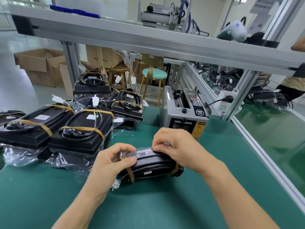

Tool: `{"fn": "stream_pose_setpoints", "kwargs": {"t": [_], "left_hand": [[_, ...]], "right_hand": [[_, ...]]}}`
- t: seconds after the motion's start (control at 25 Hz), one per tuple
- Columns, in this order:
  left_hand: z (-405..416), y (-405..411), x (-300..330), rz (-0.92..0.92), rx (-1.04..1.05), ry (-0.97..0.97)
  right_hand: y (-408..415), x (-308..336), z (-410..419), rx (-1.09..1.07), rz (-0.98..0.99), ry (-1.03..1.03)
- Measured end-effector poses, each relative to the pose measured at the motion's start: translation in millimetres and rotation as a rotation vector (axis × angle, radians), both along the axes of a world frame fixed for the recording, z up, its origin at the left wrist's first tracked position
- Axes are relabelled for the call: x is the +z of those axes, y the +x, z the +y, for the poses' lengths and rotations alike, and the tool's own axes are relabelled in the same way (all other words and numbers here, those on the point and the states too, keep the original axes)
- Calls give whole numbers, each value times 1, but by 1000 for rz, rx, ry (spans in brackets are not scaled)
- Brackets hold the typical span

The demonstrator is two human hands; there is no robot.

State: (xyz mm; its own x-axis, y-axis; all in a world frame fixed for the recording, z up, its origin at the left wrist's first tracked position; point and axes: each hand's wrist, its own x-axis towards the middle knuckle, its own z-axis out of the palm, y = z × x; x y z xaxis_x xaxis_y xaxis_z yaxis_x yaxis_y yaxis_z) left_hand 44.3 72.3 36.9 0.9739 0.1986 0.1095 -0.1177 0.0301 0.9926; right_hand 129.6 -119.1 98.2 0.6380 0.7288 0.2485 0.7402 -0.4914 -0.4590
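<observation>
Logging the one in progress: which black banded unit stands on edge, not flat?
The black unit held between the left hand and right hand; the other units lie flat further left.

Factory packing station, light assembly line. Desk (165,204) topped with a green mat, built from an aluminium profile frame (148,42) with an overhead shelf. Automatic tape dispenser (184,111) at the desk's back edge, a power strip (226,101) fixed to the frame beside it. Identical black units (79,129), cords banded on with brown tape, stacked in clear bags. Cardboard boxes (41,66) and stools (154,75) on a pale floor. Neighbouring line (222,75) carries more bagged units.
</observation>
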Motion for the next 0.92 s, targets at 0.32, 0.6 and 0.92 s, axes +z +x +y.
{"fn": "stream_pose_setpoints", "kwargs": {"t": [0.32, 0.6, 0.92], "left_hand": [[9, -7, -4, -193, -172, 461], [4, 0, -5, -291, -8, 748], [-8, -16, -15, -311, 210, 821]], "right_hand": [[-4, 6, 31, -259, 52, -380], [0, -5, 18, -398, 20, -2], [31, -41, -33, -987, 488, 806]]}}
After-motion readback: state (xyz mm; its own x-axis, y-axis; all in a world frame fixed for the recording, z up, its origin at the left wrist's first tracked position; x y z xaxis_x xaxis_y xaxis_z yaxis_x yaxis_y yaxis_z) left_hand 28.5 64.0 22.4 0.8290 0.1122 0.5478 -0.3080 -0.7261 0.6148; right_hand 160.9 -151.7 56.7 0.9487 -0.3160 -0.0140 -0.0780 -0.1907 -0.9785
